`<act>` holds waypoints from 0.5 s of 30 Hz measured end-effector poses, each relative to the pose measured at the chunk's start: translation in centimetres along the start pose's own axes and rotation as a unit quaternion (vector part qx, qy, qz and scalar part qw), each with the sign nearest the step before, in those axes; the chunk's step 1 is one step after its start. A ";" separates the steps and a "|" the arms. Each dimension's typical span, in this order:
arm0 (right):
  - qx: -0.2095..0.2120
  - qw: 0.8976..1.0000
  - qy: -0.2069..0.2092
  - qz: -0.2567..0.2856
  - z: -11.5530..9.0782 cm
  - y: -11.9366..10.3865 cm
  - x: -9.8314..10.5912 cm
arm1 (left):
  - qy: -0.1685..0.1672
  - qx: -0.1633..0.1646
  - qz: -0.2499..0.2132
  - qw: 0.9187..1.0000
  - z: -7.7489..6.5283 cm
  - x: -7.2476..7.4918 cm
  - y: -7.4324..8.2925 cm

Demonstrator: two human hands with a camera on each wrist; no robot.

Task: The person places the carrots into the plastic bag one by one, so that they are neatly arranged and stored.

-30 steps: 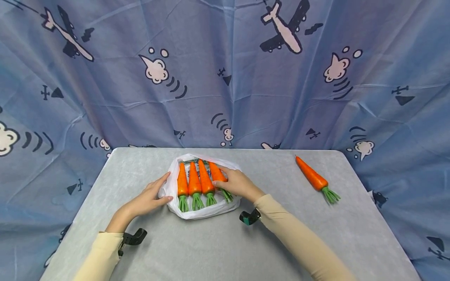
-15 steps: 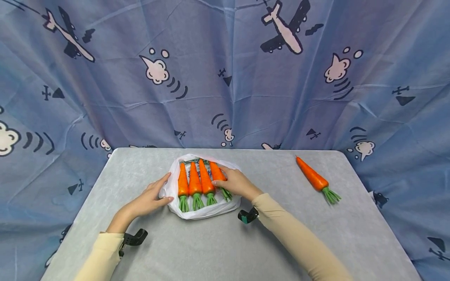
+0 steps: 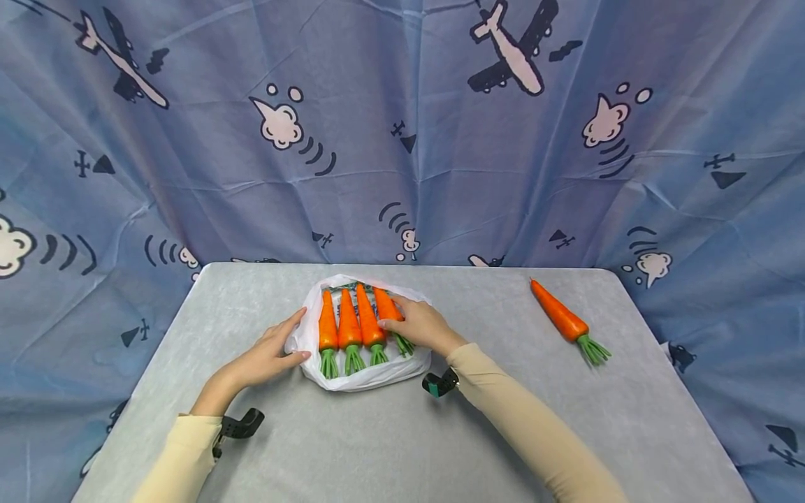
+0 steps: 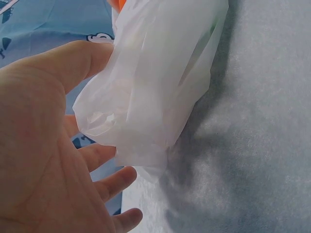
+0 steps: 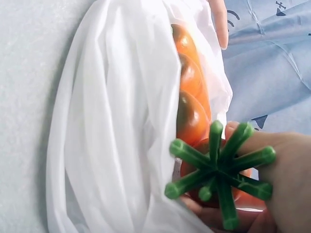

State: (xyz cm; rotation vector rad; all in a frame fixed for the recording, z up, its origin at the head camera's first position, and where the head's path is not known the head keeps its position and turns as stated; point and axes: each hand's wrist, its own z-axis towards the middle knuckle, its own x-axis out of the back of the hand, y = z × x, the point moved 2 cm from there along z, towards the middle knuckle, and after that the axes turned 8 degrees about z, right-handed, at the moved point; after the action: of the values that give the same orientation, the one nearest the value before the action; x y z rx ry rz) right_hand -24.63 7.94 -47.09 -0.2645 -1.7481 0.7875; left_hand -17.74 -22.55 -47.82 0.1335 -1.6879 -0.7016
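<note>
A white plastic bag (image 3: 371, 382) lies open on the table, holding several orange carrots (image 3: 348, 325) side by side, their green stems toward the viewer. My right hand (image 3: 424, 325) grips the rightmost carrot (image 3: 386, 305) inside the bag, thumb on its near side. In the right wrist view its green stem (image 5: 218, 170) points at the camera, beside the bag's white wall. My left hand (image 3: 267, 358) rests at the bag's left side with its fingers spread. The left wrist view has the thumb (image 4: 82, 58) right at the plastic and the other fingers loosely extended beyond it.
Another carrot (image 3: 560, 312) lies by itself on the right part of the grey table (image 3: 352, 447), its stem pointing to the lower right. Behind the table hangs a blue curtain (image 3: 352, 209) printed with airplanes. Each wrist wears a black strap-on camera.
My right hand and forearm have shifted very slightly left and up, the rightmost carrot still in its grip. The left hand stays at the bag's side.
</note>
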 end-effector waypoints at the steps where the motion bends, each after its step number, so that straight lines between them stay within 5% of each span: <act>1: -0.001 1.000 0.000 -0.001 0.0 0.0 0.0 | 0.000 0.001 0.000 1.000 0.0 0.0 0.0; 15: -0.023 0.999 -0.008 -0.029 0.1 0.2 -0.2 | -0.002 -0.001 0.003 1.000 0.0 0.0 0.2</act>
State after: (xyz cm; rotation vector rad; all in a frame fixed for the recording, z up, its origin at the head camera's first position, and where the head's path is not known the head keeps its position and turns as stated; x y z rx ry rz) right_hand -24.68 7.94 -47.36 -0.2392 -1.7822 0.7094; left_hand -17.68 -22.39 -47.75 0.1257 -1.6904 -0.6992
